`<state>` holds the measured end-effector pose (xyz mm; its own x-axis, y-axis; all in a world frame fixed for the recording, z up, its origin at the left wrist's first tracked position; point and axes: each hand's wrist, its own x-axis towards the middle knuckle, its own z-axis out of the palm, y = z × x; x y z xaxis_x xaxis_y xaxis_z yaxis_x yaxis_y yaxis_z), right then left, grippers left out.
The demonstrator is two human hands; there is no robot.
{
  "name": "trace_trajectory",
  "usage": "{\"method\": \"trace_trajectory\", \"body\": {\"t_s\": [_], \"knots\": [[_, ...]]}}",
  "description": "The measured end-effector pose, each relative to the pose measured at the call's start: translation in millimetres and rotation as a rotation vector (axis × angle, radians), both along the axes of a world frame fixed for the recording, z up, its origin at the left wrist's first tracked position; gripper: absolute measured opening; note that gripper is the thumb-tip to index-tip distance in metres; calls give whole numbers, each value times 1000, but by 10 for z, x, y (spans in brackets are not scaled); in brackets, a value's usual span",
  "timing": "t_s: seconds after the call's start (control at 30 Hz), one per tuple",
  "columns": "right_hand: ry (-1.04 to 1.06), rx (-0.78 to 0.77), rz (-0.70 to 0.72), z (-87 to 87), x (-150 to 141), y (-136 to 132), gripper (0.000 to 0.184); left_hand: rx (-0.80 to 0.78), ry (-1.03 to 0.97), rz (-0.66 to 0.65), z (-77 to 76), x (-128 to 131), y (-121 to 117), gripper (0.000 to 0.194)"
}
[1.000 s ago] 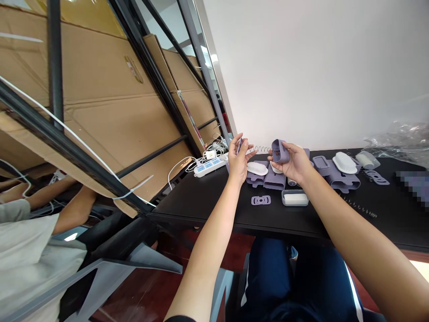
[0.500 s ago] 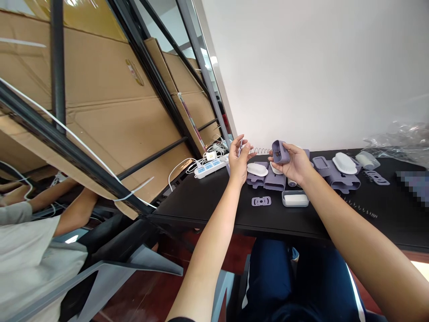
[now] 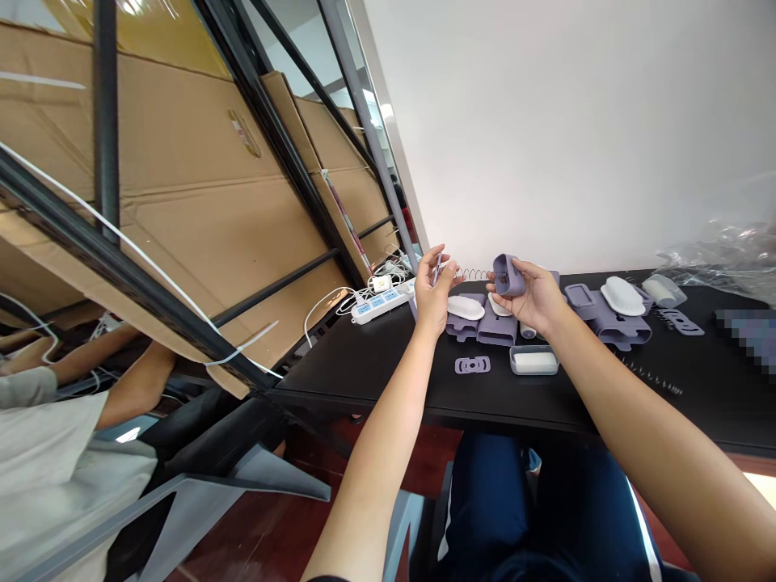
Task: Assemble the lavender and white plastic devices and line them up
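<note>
My left hand pinches a thin purple plate, seen edge-on and partly covered by the fingers. From there a thin coil spring stretches across to a hollow purple housing. My right hand grips that housing, its open end facing left with the spring reaching in. Below the hands lie a white oval piece, purple sleeve-like parts, a flat purple plate with cut-outs and a translucent tray with a white block inside.
A power strip with tangled white cables sits at the table's left end. To the right are another white oval piece, loose springs and clear plastic wrap. A metal rack with cardboard stands left; another person's arm shows beyond.
Both hands keep their holds on the purple plate and the housing, with the spring still stretched between them. Only a very slight shift shows.
</note>
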<state>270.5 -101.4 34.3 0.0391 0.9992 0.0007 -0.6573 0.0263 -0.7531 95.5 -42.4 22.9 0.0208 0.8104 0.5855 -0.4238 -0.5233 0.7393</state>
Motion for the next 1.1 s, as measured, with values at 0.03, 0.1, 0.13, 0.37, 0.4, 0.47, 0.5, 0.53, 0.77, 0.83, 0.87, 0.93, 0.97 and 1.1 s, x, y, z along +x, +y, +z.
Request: {"method": "trace_trajectory", "body": {"t_s": [0.03,0.1,0.13,0.37,0.4,0.47,0.5,0.53,0.77,0.83,0.87,0.93,0.97,1.1], "knots": [[-4,-3,-9,0,-4,0,15,1,-1,1,0,0,0,46],[-8,-8,-23,3,-13,-3,14,6,-3,9,-3,0,5,47],[-8,-9,-27,5,-18,-5,14,8,-6,15,-5,0,10,47],[-26,-13,-26,11,-51,-21,13,22,-36,29,-9,2,29,45],[-22,-16,-29,9,-53,-18,12,22,-35,27,-8,4,25,45],[-10,-21,-37,0,-52,-8,10,15,-26,21,-6,6,13,46],[-3,-22,-39,-5,-50,-2,9,8,-21,16,-4,7,7,46],[4,-21,-39,-10,-48,4,8,0,-18,8,-2,9,1,46],[54,9,8,6,-36,-8,11,-61,-65,-40,20,17,-7,48],[75,16,31,22,-36,-22,14,-80,-76,-23,28,20,-8,49],[85,21,40,27,-35,-26,15,-83,-78,-12,30,22,-10,49],[100,32,57,30,-32,-30,17,-75,-76,8,31,26,-16,49],[102,37,63,28,-30,-30,18,-66,-73,16,29,27,-20,49],[97,46,77,14,-25,-26,19,-27,-61,15,13,28,-27,49]]}}
